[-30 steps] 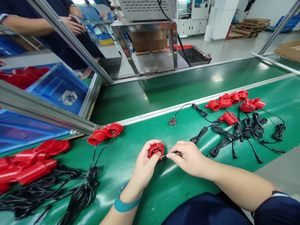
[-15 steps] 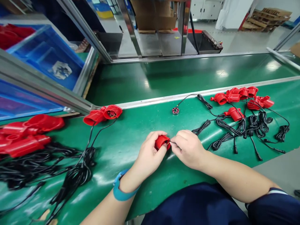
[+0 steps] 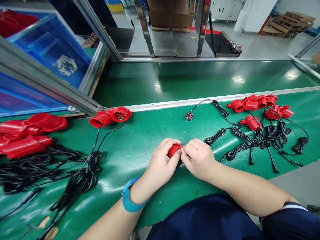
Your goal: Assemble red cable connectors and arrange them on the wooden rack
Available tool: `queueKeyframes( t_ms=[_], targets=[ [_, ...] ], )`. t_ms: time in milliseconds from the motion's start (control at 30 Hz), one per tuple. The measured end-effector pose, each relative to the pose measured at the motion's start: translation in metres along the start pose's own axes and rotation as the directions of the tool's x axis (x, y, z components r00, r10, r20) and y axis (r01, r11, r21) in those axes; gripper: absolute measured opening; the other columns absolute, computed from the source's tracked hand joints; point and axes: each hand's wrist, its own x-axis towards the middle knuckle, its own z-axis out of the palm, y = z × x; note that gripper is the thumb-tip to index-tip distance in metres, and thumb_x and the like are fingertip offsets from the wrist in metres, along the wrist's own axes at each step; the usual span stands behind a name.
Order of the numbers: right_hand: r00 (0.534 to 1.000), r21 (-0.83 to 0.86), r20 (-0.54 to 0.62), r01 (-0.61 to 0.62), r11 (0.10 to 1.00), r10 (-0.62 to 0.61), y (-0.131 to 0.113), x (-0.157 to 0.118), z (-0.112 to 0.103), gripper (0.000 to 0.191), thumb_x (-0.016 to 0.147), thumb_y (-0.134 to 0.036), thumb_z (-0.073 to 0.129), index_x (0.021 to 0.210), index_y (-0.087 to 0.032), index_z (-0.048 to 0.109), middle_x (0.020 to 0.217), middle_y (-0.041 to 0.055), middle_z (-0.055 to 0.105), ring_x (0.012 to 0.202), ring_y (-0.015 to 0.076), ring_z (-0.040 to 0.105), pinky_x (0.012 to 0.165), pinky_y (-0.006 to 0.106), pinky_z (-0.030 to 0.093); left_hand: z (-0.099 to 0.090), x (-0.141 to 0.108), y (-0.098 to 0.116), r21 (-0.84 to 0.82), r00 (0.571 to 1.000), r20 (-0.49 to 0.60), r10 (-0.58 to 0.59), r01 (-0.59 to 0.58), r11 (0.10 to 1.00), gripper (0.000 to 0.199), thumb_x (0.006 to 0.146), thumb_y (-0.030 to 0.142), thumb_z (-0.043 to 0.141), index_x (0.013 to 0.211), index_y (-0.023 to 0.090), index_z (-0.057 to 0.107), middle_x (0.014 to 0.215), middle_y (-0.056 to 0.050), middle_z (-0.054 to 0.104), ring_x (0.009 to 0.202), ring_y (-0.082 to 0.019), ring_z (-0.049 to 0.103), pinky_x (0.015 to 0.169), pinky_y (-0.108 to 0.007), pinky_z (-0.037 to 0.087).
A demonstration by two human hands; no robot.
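**Both hands closed in on the red cap**

A second ago the hands sat apart with a thin yellow-tipped wire between them; now they press together and the wire is hidden. From the left: a heap of red plastic cone-shaped housings on tangled black cables, then a pair of red housings by the aluminium rail. The left hand, blue band at the wrist, grips the small red plastic cap above the glossy green belt. The right hand pinches shut against the cap's edge. Further right lie a small ring-shaped part and more red housings with coiled black leads. No legible writing.
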Motion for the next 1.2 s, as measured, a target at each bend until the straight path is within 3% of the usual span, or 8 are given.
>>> queueKeyframes(
  t_ms=[167, 333, 633, 967, 1100, 1200],
  targets=[
    [1.0, 0.03, 0.026, -0.002, 1.0, 0.001, 0.002, 0.001, -0.005, 0.032, 0.101, -0.014, 0.049, 0.072, -0.018, 0.06, 0.069, 0.0028, 0.058, 0.066, 0.0173, 0.05, 0.067, 0.032, 0.046, -0.003, 0.002, 0.0, 0.007, 0.998, 0.033, 0.056, -0.056, 0.998, 0.018, 0.098, 0.023, 0.052, 0.107, 0.019, 0.067, 0.11, -0.007, 0.066, 0.106, -0.021, 0.06, 0.095, -0.035, 0.047],
    [0.995, 0.132, 0.102, -0.014, 0.991, 0.0, 0.007, 0.004, -0.017, 0.022, 0.103, -0.016, 0.052, 0.09, -0.013, 0.069, 0.086, 0.0082, 0.069, 0.08, 0.0192, 0.063, 0.075, 0.032, 0.053, -0.003, 0.002, 0.0, 0.011, 0.999, 0.043, 0.021, -0.022, 1.0, 0.018, 0.099, 0.025, 0.05, 0.103, 0.019, 0.067, 0.104, -0.006, 0.066, 0.1, -0.021, 0.06, 0.09, -0.034, 0.047],
    [0.995, 0.086, 0.09, 0.032, 0.996, -0.04, 0.003, 0.0, -0.006, 0.028, 0.103, -0.01, 0.049, 0.082, -0.013, 0.066, 0.083, 0.0104, 0.07, 0.083, 0.0208, 0.067, 0.082, 0.033, 0.056, 0.002, 0.003, 0.002, 0.007, 1.0, 0.02, 0.002, -0.002, 1.0, 0.019, 0.092, 0.016, 0.049, 0.096, 0.02, 0.066, 0.1, -0.006, 0.066, 0.099, -0.022, 0.06, 0.09, -0.035, 0.047],
    [0.959, 0.034, 0.263, -0.12, 0.992, 0.107, 0.003, 0.002, -0.001, 0.028, 0.106, -0.017, 0.046, 0.09, -0.014, 0.068, 0.081, 0.0074, 0.07, 0.072, 0.0184, 0.065, 0.071, 0.03, 0.052, 0.006, 0.002, -0.001, 0.067, 0.997, -0.061, 0.037, -0.033, 0.997, 0.023, 0.089, 0.01, 0.046, 0.096, 0.019, 0.066, 0.097, -0.006, 0.065, 0.096, -0.022, 0.06, 0.088, -0.035, 0.049],
    [0.964, 0.163, 0.238, -0.159, 0.974, 0.117, 0.007, 0.001, -0.005, 0.022, 0.103, -0.018, 0.05, 0.096, -0.013, 0.07, 0.088, 0.0088, 0.071, 0.079, 0.0191, 0.067, 0.075, 0.03, 0.053, 0.006, 0.001, 0.0, 0.059, 0.996, -0.078, 0.043, -0.039, 0.998, 0.022, 0.091, 0.013, 0.047, 0.1, 0.019, 0.066, 0.101, -0.007, 0.065, 0.097, -0.021, 0.062, 0.089, -0.035, 0.049],
    [0.97, 0.21, 0.193, -0.187, 0.96, 0.147, 0.007, 0.0, -0.005, 0.016, 0.098, -0.015, 0.055, 0.092, -0.014, 0.069, 0.083, 0.0065, 0.069, 0.073, 0.0173, 0.064, 0.07, 0.028, 0.051, 0.008, 0.0, 0.0, 0.05, 0.995, -0.087, 0.052, -0.048, 0.998, 0.02, 0.092, 0.014, 0.048, 0.1, 0.018, 0.066, 0.101, -0.007, 0.065, 0.096, -0.021, 0.062, 0.088, -0.035, 0.049]
  ],
)
